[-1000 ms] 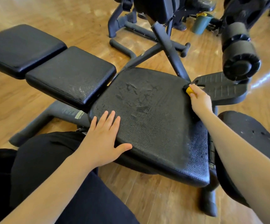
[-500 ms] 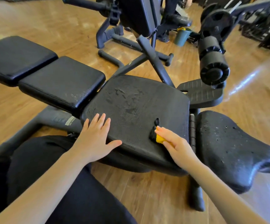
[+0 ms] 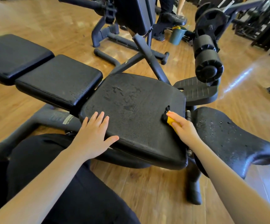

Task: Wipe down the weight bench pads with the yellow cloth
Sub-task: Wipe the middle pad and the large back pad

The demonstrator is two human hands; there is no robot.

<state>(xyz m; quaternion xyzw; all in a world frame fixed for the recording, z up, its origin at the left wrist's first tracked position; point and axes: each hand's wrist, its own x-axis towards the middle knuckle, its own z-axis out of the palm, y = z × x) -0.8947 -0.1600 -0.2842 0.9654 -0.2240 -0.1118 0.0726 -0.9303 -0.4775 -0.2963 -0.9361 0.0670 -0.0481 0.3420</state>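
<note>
A black weight bench lies across the view in several pads. The large middle pad (image 3: 131, 113) is worn and streaked with damp. My right hand (image 3: 183, 128) presses the yellow cloth (image 3: 170, 121) onto that pad's right side, close to its edge; only a small part of the cloth shows under my fingers. My left hand (image 3: 93, 135) rests flat with fingers spread on the pad's near left edge. Two smoother pads (image 3: 58, 81) (image 3: 13, 57) continue to the left. A pitted, curved pad (image 3: 228, 138) sits to the right.
A foam roller (image 3: 207, 62) and a ribbed footplate (image 3: 195, 91) stand beyond the right end. Another machine's frame (image 3: 131, 20) and a teal bucket (image 3: 177, 35) are behind, with a person's legs nearby. My dark-trousered legs (image 3: 50, 175) are below the bench on the wood floor.
My right hand with the cloth swept from the pad's far right corner toward me, then edged back out along the right side. My left hand stayed put. The camera shifted.
</note>
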